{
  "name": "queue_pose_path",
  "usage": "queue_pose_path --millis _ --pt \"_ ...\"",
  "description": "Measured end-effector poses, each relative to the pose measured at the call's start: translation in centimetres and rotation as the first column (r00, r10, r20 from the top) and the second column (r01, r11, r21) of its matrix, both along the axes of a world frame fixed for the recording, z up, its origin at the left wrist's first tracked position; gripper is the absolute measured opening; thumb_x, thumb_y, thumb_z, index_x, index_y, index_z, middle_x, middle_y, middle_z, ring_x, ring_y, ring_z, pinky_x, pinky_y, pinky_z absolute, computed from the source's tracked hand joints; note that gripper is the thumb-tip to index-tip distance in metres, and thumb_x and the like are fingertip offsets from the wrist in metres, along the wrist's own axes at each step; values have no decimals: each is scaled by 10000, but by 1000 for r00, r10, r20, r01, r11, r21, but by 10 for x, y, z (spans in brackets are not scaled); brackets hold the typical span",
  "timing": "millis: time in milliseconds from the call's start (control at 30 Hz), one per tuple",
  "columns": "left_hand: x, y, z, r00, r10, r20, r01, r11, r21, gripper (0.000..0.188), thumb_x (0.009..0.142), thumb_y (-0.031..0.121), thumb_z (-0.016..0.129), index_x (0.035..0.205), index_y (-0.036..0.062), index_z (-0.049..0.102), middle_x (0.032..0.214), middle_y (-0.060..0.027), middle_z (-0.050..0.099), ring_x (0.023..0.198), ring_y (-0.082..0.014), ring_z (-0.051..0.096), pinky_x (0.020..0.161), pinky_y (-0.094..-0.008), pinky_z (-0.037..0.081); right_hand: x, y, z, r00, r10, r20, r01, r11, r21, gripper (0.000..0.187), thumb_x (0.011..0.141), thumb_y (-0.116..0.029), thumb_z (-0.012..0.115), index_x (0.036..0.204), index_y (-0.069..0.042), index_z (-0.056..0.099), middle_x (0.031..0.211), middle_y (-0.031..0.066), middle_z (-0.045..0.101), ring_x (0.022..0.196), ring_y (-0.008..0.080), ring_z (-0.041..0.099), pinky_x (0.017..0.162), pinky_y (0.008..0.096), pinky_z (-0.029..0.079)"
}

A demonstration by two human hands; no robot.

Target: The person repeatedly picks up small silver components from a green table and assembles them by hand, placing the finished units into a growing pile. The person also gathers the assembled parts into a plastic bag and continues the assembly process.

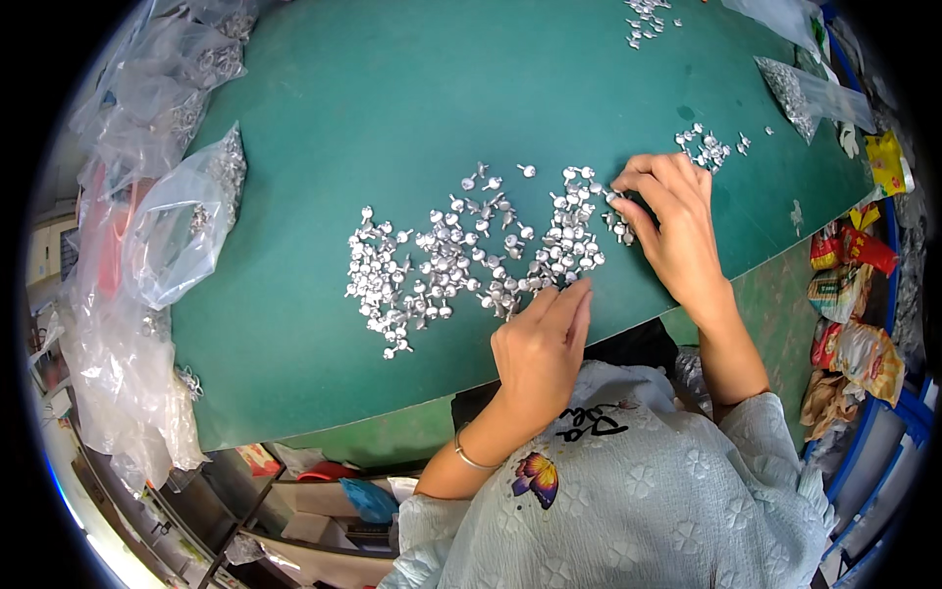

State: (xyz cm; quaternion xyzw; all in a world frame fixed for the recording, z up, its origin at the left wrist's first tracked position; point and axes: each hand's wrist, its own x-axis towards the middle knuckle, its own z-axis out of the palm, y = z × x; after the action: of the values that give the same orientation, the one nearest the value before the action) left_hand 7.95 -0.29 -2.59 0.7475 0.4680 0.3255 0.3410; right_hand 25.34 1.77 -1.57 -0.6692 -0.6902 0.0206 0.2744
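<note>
Many small silver metal parts, each with a rounded head and a short stem, lie in a loose spread [451, 260] on the green tabletop. My right hand [672, 216] is at the right end of the spread, its thumb and index finger pinched on a small silver metal part [613, 196]. A few more parts [620, 228] lie just beneath those fingers. At the near side of the spread, my left hand [540, 344] has its fingers drawn together, tips touching the closest parts. Whatever is between the left fingertips is hidden.
Clear plastic bags [157, 216] of metal parts line the left edge of the green table [392, 88]. Smaller groups of parts lie beyond my right hand [708, 149] and at the far edge [648, 20]. Another filled bag [790, 93] rests at the right. Colourful packets [849, 270] hang beyond the table.
</note>
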Motion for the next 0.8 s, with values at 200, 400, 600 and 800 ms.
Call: queue_pose_path --millis 200,400,600,800 --pt "-2 -1 -1 998 -55 -24 55 998 -22 143 758 49 664 899 34 648 638 -79 527 449 -239 507 412 -324 393 0 -1 -3 1000 -4 -16 3 1000 -13 95 703 -56 677 773 -52 614 848 20 560 828 202 497 751 333 322" --pt "-2 -2 -1 998 -58 -10 58 998 -32 139 758 48 663 894 31 647 639 -78 529 449 -237 508 412 -324 392 1 -3 -6 1000 14 -18 -13 998 57 102 696 -54 683 774 -57 617 860 20 575 849 197 507 767 326 322" --pt "-6 -2 -2 999 -36 7 36 999 -22 143 755 41 664 896 32 646 634 -77 525 443 -232 496 411 -320 384 35 -5 5 994 -99 38 94 988 120 105 708 -49 673 805 -65 636 860 29 587 853 212 526 790 324 334" --pt "-2 5 -3 996 56 75 -58 998 15 180 730 -20 683 906 12 659 543 -55 427 434 -114 373 415 -255 318 57 -2 7 960 -246 133 229 964 134 118 728 -49 663 844 -63 641 880 43 597 867 214 531 782 325 349"
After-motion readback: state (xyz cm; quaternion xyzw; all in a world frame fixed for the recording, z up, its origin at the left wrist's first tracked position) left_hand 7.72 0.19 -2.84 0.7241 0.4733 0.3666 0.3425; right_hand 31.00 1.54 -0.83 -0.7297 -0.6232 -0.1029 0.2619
